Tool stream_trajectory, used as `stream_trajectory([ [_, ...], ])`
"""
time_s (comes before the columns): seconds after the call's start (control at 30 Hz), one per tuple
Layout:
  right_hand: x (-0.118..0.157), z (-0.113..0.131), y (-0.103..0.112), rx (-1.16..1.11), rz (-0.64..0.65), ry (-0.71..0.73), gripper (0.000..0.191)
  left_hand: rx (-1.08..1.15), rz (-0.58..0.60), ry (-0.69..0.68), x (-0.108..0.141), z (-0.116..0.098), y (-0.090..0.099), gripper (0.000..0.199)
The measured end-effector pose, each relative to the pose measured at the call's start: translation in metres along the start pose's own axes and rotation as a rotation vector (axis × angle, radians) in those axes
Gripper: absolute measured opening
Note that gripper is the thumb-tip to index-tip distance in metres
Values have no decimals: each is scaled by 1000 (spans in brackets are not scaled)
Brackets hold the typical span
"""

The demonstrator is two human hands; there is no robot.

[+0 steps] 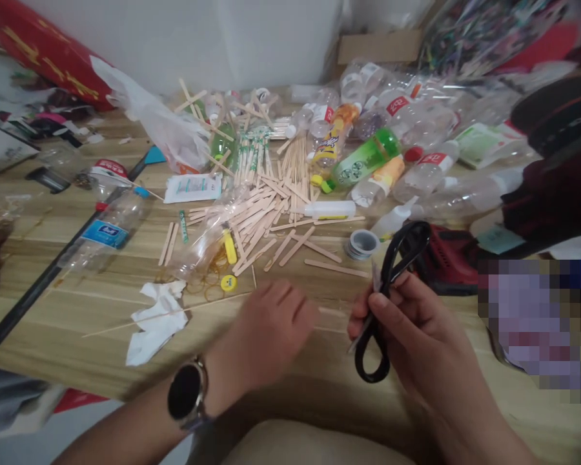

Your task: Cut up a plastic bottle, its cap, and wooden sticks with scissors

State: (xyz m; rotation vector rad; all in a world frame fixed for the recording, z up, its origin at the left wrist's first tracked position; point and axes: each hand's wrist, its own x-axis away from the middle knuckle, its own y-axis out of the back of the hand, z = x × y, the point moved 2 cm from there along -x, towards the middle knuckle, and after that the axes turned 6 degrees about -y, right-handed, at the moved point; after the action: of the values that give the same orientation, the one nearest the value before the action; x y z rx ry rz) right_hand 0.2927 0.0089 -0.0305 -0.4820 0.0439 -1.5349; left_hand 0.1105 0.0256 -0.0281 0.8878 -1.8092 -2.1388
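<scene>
My right hand [416, 329] holds black-handled scissors [396, 258], one loop up and one loop down, above the right front of the wooden table [319, 381]. Left of it, my left hand [278, 329], with a watch [186, 391] on the wrist, is over the table with its fingers curled. Whether it holds anything is hidden; the end of a thin wooden skewer [208, 301] reaches toward it. Beyond my hands lie loose craft sticks [266, 210], a yellow cap [228, 283] and a grey tape roll [363, 244]. Crumpled white tissue [159, 323] sits to the left, under the skewer.
Plastic bottles crowd the back right, including a green bottle [368, 158]. A labelled clear bottle [109, 232] lies at left beside a long black bar [29, 294]. A red and black tool [452, 258] is at right. Part of another person shows at the left edge.
</scene>
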Motion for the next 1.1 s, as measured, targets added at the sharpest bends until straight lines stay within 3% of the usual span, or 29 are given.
stream_trajectory([
  [0.1, -2, -3, 0, 43, -4, 13, 33, 23, 64, -29, 15, -27, -15, 14],
  [0.2, -3, -6, -2, 123, 9, 8, 32, 79, 148, 10, 30, -37, -27, 5],
  [0.47, -8, -14, -7, 152, 35, -40, 31, 131, 197, 38, 57, -22, -21, 21],
  [0.73, -17, -12, -4, 247, 46, -124, 43, 144, 238, 23, 54, -11, -17, 16],
  [0.9, -12, 11, -6, 744, 120, -1, 37, 184, 273, 22, 45, -3, -18, 12],
  [1.0, -12, 16, -6, 1190, 155, 82, 25, 196, 276, 34, 43, 0, -19, 10],
  [1.1, -16, 11, -10, 1677, 187, 66, 17, 164, 196, 7, 44, 0, -19, 10],
])
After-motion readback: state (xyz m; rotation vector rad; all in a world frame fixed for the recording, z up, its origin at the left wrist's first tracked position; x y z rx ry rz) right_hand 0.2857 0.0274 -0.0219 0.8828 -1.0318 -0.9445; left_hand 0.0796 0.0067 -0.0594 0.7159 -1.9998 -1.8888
